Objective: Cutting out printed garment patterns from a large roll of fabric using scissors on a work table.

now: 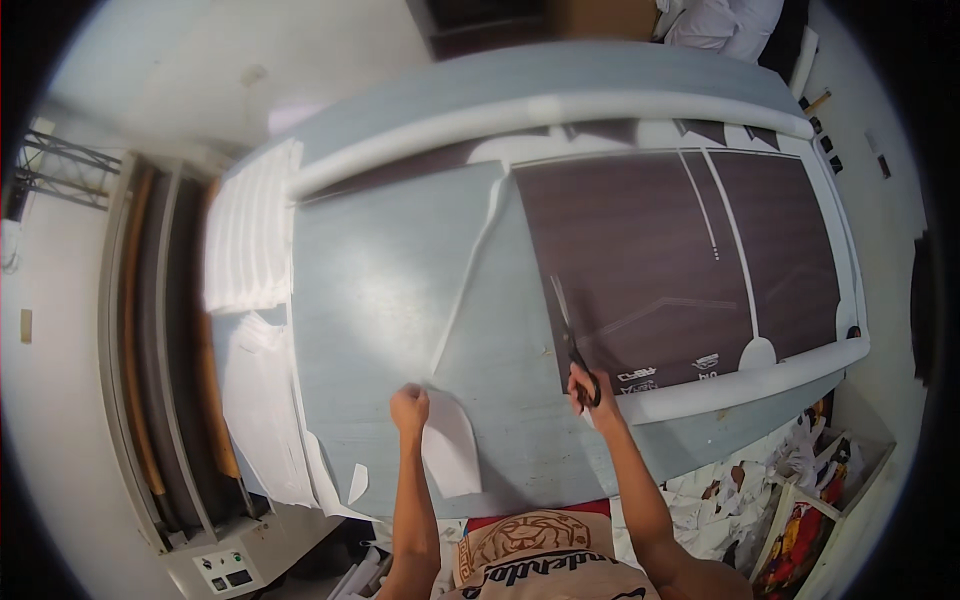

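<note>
My left hand (409,410) is closed on a long white strip (468,270), paper or cloth, I cannot tell which. The strip runs up toward the far edge of a dark printed sheet (640,235) and widens below my fist into a white flap (452,450). My right hand (590,390) grips black-handled scissors (572,345) by their loops. Their blades point away from me, over the left edge of the dark sheet. White lines and margins divide this sheet, with small white print near its front.
Underneath lies a blue-grey table (380,280). A long white roll (560,112) spans its far side, a shorter roll (740,396) its near right. White cut pieces (252,235) cover the left end. A roller machine (168,350) stands left; a scrap bin (835,490) stands right.
</note>
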Tool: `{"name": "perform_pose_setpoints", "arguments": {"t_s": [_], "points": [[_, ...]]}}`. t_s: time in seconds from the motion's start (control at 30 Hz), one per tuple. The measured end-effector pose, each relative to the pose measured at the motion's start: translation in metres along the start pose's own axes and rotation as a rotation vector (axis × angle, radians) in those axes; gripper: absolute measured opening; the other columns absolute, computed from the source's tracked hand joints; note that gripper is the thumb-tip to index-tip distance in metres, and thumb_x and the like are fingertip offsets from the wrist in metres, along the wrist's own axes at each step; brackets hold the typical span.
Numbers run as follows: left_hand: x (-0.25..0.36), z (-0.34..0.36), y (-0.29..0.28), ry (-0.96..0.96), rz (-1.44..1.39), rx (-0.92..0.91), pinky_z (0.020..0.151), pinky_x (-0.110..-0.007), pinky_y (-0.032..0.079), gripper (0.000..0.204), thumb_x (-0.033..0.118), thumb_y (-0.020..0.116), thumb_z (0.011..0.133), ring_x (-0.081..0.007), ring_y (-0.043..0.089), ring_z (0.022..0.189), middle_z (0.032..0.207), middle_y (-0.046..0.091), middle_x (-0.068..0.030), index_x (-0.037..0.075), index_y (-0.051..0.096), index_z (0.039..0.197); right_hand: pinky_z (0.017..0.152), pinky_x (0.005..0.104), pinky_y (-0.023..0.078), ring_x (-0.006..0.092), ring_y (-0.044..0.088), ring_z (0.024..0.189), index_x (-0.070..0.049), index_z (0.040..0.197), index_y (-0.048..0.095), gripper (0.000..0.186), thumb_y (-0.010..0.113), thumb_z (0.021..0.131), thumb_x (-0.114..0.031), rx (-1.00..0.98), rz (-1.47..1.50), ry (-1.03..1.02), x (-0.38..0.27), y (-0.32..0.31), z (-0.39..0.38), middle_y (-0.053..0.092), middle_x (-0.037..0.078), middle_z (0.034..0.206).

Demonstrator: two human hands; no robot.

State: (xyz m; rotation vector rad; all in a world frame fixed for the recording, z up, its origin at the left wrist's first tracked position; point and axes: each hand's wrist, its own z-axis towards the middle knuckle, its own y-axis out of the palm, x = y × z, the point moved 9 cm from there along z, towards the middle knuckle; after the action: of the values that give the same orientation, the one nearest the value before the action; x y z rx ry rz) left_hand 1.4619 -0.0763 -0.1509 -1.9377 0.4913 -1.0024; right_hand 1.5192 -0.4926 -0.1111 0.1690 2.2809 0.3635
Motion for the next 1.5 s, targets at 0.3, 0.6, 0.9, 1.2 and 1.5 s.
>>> {"name": "perform_pose_setpoints", "arguments": {"t_s": [0.3, 0.6, 0.9, 1.2, 1.5], "points": [[0.212, 0.061, 0.047, 0.584, 0.157, 0.527, 0.09, -0.053, 0.048, 0.056, 0.048, 0.066, 0.093, -0.0425, 0.059, 0.107, 0.114, 0.063, -0.0217, 0.004, 0.06, 0.127, 0.044, 0.029, 0.042, 0.0141, 0.053, 0.045, -0.005, 0.075, 0.057, 0.046, 0.064, 0.097, -0.045, 0.077, -0.04, 0.063, 0.041, -0.048, -0.112, 0.053, 0.002, 0.06], [0.164, 0.097, 0.067, 0.535, 0.037, 0.367, 0.072, -0.052, 0.047, 0.014, 0.017, 0.056, 0.094, -0.0388, 0.062, 0.082, 0.083, 0.064, -0.0184, 0.005, 0.062, 0.091, 0.041, 0.0297, 0.041, 0.0146, 0.052, 0.043, -0.004, 0.074, 0.057, 0.042, 0.066, 0.097, -0.037, 0.198, 0.106, 0.045, 0.078, -0.081, -0.198, 0.053, 0.003, 0.061], [0.014, -0.136, 0.037, 0.62, 0.153, 0.204, 0.077, -0.053, 0.042, 0.01, 0.006, 0.058, 0.082, -0.0424, 0.054, 0.092, 0.093, 0.056, -0.0211, 0.003, 0.06, 0.091, 0.041, 0.0269, 0.038, 0.0107, 0.051, 0.042, -0.008, 0.071, 0.058, 0.041, 0.073, 0.093, -0.038, 0.216, 0.025, -0.005, 0.039, -0.104, -0.233, 0.054, 0.0, 0.055], [0.114, -0.331, 0.023, 0.549, -0.119, -0.113, 0.106, -0.052, 0.039, 0.045, 0.016, 0.075, 0.087, -0.0438, 0.049, 0.127, 0.135, 0.053, -0.0275, 0.0, 0.06, 0.127, 0.04, 0.0247, 0.036, 0.0096, 0.051, 0.042, -0.009, 0.071, 0.059, 0.036, 0.064, 0.096, -0.033, 0.519, -0.068, -0.14, -0.039, -0.278, -0.301, 0.053, 0.0, 0.055], [0.544, -0.334, 0.342, 0.836, 0.13, -0.764, 0.083, -0.044, 0.051, 0.051, 0.051, 0.061, 0.096, -0.0442, 0.064, 0.094, 0.104, 0.07, -0.0248, 0.002, 0.073, 0.103, 0.042, 0.0251, 0.039, 0.0089, 0.048, 0.042, -0.006, 0.072, 0.056, 0.034, 0.07, 0.095, -0.026, 0.321, -0.093, -0.138, -0.028, -0.453, -0.369, 0.053, 0.0, 0.056]]}}
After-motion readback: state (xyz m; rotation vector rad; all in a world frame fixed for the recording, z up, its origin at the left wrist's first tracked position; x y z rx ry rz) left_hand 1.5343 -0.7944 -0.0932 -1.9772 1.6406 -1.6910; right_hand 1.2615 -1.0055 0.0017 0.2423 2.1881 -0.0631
